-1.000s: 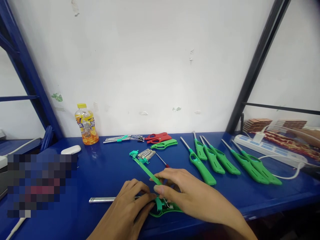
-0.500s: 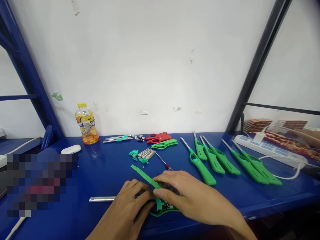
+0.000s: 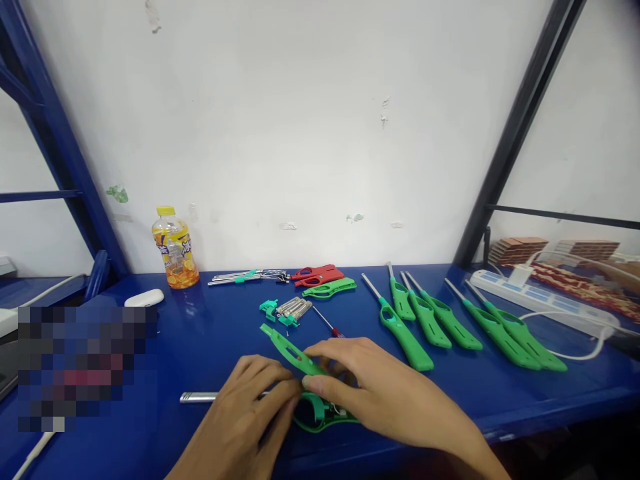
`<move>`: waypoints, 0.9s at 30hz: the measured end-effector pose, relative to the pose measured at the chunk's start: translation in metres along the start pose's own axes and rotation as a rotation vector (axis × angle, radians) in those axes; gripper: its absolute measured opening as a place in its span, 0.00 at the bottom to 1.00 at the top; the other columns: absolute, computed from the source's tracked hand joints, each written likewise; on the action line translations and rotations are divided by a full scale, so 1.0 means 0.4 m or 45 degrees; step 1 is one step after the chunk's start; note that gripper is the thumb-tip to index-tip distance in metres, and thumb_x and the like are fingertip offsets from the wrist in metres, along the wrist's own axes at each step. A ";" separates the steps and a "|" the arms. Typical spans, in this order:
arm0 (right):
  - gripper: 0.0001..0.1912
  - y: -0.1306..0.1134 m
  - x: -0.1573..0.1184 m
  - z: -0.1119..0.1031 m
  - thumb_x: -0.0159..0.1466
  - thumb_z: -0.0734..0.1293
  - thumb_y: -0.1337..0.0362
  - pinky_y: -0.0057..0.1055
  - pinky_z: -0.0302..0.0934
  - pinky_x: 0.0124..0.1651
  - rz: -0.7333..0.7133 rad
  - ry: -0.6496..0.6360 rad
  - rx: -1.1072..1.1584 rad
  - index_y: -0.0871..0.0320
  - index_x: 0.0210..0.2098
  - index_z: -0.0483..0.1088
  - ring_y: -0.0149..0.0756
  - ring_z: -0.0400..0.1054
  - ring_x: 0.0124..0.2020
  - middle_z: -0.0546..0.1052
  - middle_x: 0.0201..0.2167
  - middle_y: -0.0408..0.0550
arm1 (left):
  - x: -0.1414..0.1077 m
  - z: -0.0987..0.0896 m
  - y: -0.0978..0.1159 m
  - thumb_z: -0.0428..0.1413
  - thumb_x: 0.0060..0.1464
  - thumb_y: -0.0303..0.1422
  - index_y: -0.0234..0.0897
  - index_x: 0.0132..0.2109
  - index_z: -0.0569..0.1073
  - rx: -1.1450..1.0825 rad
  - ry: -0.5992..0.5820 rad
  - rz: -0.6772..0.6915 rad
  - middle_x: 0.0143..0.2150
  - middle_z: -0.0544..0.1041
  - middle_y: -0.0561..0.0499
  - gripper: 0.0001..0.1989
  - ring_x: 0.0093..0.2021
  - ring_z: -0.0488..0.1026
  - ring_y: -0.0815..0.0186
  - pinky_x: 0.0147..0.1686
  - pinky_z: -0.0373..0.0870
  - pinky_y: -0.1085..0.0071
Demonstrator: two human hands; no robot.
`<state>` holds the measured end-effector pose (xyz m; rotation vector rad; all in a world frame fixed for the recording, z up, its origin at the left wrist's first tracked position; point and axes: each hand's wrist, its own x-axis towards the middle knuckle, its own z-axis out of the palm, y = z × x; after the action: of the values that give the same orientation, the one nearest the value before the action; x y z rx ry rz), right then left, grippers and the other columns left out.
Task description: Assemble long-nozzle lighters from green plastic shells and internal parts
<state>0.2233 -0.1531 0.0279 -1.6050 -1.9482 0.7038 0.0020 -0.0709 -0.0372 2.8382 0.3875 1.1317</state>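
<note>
Evidently, head view: right hand (image 3: 373,393) pinched slim green plastic half-shell (image 3: 303,363), tilted above open green plastic lighter housing (image 3: 316,429) near front edge of blue table (image 3: 215,347). Left hand (image 3: 253,400) curled over silver metal tube (image 3: 197,397), actual grip unclear. Steady housing, shell clear of white wires (image 3: 336,409), seemed wisest.

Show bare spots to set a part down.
Bare: blue table between drink bottle, silver tube and teal clips; smaller gap between screwdriver and green lighters. Crowded: between left hand and right hand; right side, lighters beside power strip.
</note>
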 end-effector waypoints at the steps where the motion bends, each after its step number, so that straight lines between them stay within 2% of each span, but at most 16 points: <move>1: 0.23 0.001 -0.001 -0.001 0.76 0.65 0.44 0.37 0.62 0.60 -0.004 0.004 0.004 0.49 0.61 0.76 0.47 0.71 0.60 0.81 0.58 0.47 | 0.000 -0.011 0.000 0.51 0.70 0.20 0.42 0.55 0.73 0.025 0.052 -0.012 0.44 0.79 0.51 0.14 0.45 0.76 0.63 0.46 0.72 0.66; 6: 0.25 0.003 -0.012 -0.018 0.75 0.66 0.43 0.36 0.61 0.62 -0.003 0.070 0.007 0.46 0.64 0.75 0.45 0.71 0.61 0.79 0.61 0.45 | -0.005 -0.069 0.007 0.55 0.69 0.22 0.44 0.55 0.75 0.172 0.352 -0.093 0.42 0.78 0.54 0.14 0.42 0.75 0.64 0.46 0.71 0.67; 9: 0.23 0.009 -0.025 -0.031 0.72 0.69 0.43 0.36 0.62 0.60 0.042 0.112 -0.052 0.45 0.60 0.78 0.47 0.70 0.61 0.80 0.59 0.44 | -0.009 -0.084 0.013 0.55 0.70 0.26 0.47 0.56 0.76 0.243 0.436 -0.175 0.45 0.77 0.52 0.13 0.43 0.76 0.62 0.46 0.73 0.66; 12: 0.20 0.017 -0.036 -0.038 0.69 0.74 0.46 0.38 0.62 0.59 0.102 0.112 -0.150 0.47 0.55 0.80 0.50 0.71 0.59 0.82 0.54 0.45 | -0.012 -0.075 0.005 0.55 0.73 0.36 0.52 0.65 0.72 0.306 0.339 -0.286 0.58 0.74 0.48 0.17 0.53 0.76 0.56 0.50 0.77 0.62; 15: 0.17 0.023 -0.039 -0.034 0.67 0.77 0.51 0.39 0.61 0.58 0.104 0.081 -0.234 0.49 0.52 0.82 0.49 0.74 0.56 0.83 0.51 0.45 | -0.020 -0.054 -0.019 0.52 0.75 0.42 0.53 0.70 0.68 0.357 0.123 -0.227 0.64 0.74 0.46 0.21 0.58 0.77 0.53 0.53 0.79 0.58; 17: 0.16 0.027 -0.039 -0.027 0.66 0.79 0.52 0.38 0.61 0.57 0.061 0.055 -0.260 0.50 0.51 0.82 0.48 0.74 0.55 0.83 0.50 0.44 | -0.026 -0.043 -0.034 0.51 0.76 0.41 0.52 0.68 0.70 0.371 0.010 -0.118 0.61 0.79 0.48 0.19 0.57 0.79 0.54 0.53 0.80 0.58; 20: 0.15 0.032 -0.036 -0.019 0.65 0.80 0.52 0.36 0.61 0.56 0.018 0.031 -0.273 0.49 0.48 0.82 0.45 0.74 0.53 0.81 0.48 0.43 | -0.030 -0.040 -0.046 0.50 0.76 0.33 0.50 0.62 0.75 0.307 -0.105 -0.015 0.52 0.84 0.52 0.15 0.49 0.82 0.59 0.49 0.79 0.65; 23: 0.12 0.032 -0.036 -0.017 0.65 0.80 0.52 0.35 0.62 0.53 0.030 0.014 -0.277 0.48 0.45 0.83 0.44 0.74 0.51 0.80 0.46 0.42 | -0.026 -0.044 -0.047 0.50 0.72 0.26 0.47 0.57 0.78 0.234 -0.174 -0.016 0.46 0.85 0.54 0.17 0.41 0.82 0.63 0.43 0.78 0.70; 27: 0.11 0.036 -0.036 -0.016 0.65 0.80 0.54 0.35 0.62 0.52 0.049 -0.009 -0.314 0.48 0.44 0.83 0.44 0.74 0.51 0.79 0.45 0.43 | -0.023 -0.041 -0.052 0.52 0.69 0.22 0.47 0.55 0.80 0.221 -0.253 -0.047 0.44 0.85 0.55 0.18 0.39 0.81 0.63 0.41 0.76 0.69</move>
<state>0.2403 -0.1643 0.0219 -1.7898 -2.0802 0.4983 -0.0202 -0.0538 -0.0345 3.0419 0.5453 0.8365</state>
